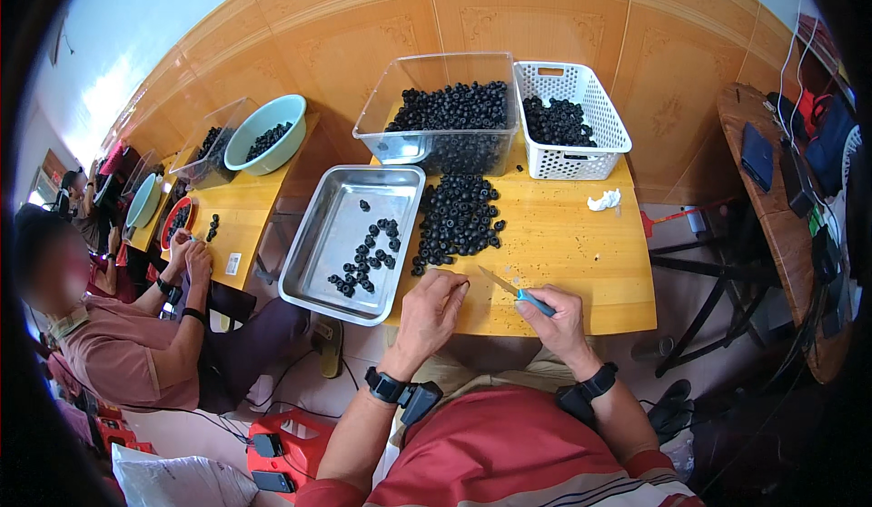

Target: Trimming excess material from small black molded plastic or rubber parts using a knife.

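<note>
My right hand [560, 323] grips the blue-green handle of a small knife [500, 282], its narrow blade pointing up and left over the table. My left hand [432, 313] is closed in a pinch at the table's front edge, left of the blade; what its fingers hold, if anything, is hidden. Just beyond it lies a heap of small black ring-like parts [459, 216], perhaps rubber. To the left, a shallow metal tray [313, 225] holds several more of these parts, scattered across its bottom.
At the back of the wooden table [581, 262] stand a clear plastic bin [368, 125] and a white perforated basket [613, 125], both holding black parts. A crumpled white tissue [604, 200] lies on the right. Another person [136, 343] works at a neighbouring table with a green basin [295, 144].
</note>
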`<action>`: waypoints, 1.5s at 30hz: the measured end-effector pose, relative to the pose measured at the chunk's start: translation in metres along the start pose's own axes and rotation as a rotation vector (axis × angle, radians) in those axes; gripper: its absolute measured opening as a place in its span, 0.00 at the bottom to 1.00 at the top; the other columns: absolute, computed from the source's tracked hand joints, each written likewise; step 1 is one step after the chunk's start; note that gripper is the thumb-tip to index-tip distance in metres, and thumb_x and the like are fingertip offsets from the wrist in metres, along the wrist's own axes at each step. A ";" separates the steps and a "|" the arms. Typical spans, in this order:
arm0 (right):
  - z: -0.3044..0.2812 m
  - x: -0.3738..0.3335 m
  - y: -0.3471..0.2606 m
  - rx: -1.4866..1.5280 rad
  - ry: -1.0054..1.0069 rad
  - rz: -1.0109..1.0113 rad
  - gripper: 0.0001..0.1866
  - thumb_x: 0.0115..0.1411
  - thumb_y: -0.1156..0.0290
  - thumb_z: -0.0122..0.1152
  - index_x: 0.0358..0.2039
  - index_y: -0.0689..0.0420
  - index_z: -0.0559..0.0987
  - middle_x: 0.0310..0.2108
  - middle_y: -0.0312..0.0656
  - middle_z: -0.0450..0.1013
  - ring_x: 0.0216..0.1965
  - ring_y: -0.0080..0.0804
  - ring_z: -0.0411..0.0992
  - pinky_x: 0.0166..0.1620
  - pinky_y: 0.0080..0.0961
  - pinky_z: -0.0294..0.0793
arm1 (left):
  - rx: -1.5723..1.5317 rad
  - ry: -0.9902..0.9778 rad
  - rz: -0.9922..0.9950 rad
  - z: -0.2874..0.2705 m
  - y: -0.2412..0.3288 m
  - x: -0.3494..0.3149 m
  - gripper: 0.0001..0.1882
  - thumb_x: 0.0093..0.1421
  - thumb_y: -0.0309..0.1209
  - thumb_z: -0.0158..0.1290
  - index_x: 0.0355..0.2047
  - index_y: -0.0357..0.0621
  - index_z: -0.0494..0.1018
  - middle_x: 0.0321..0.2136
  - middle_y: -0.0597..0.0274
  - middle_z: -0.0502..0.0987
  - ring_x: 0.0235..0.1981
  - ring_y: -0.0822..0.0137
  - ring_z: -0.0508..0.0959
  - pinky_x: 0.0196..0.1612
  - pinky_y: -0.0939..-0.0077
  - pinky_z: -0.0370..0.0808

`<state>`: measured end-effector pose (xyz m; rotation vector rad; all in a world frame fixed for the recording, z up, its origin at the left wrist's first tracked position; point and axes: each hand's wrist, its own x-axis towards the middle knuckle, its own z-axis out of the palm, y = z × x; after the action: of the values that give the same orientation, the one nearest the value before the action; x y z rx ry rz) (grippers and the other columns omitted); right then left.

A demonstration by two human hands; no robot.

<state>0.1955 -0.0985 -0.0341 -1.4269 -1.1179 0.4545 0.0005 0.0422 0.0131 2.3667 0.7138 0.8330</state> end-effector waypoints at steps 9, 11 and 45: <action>0.000 -0.001 -0.001 0.004 -0.012 0.018 0.14 0.62 0.66 0.72 0.39 0.65 0.85 0.25 0.41 0.77 0.26 0.24 0.72 0.31 0.24 0.70 | -1.151 0.065 -0.570 0.026 -0.020 -0.011 0.12 0.68 0.23 0.58 0.51 0.36 0.79 0.47 0.58 0.81 0.45 0.65 0.84 0.53 0.69 0.83; 0.001 -0.001 -0.003 0.008 -0.005 0.006 0.14 0.62 0.66 0.72 0.39 0.65 0.85 0.25 0.42 0.77 0.26 0.24 0.72 0.31 0.24 0.70 | -1.200 0.058 -0.588 0.027 -0.018 -0.011 0.13 0.69 0.23 0.57 0.53 0.36 0.78 0.47 0.59 0.81 0.45 0.65 0.84 0.54 0.68 0.83; 0.001 0.000 -0.011 -0.069 -0.069 -0.105 0.14 0.61 0.63 0.73 0.38 0.62 0.86 0.22 0.44 0.75 0.23 0.33 0.73 0.28 0.28 0.70 | -1.658 0.057 -0.628 0.035 -0.012 -0.020 0.07 0.71 0.26 0.53 0.47 0.40 0.77 0.38 0.61 0.82 0.40 0.70 0.83 0.52 0.68 0.85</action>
<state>0.1907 -0.0997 -0.0242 -1.4136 -1.2683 0.3962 0.0071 0.0279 -0.0261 0.5885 0.3970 0.6994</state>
